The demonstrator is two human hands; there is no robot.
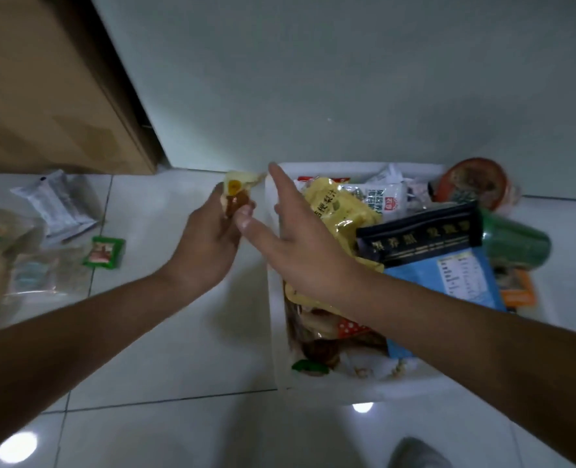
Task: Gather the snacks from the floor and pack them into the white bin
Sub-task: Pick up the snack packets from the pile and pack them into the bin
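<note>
Left hand (212,238): fingers curled round the lower part of a small snack packet, gripping it.
Small snack packet (235,197): yellow and brown; its top end sticks out above the left hand. It is held over the floor (185,349), just left of the bin's far left corner.
Right hand (293,244): fingers straight and spread, holding nothing. It hovers over the bin's left rim with the thumb tip just beside the packet; whether they touch cannot be told.
White bin (381,388): stands on the floor, right of the left hand, heaped with packets.
Bin contents: yellow bag (340,204), blue-and-black bag (442,251) and white pouch (384,197). A green tub (513,241) lies on its side at the right edge, and a red bowl (472,184) sits at the far right corner.
Floor, left side: white packet (56,204), small green packet (104,251) and blurred clear bags (26,275), all well apart from both hands.
Cardboard box (43,96): upper left.
</note>
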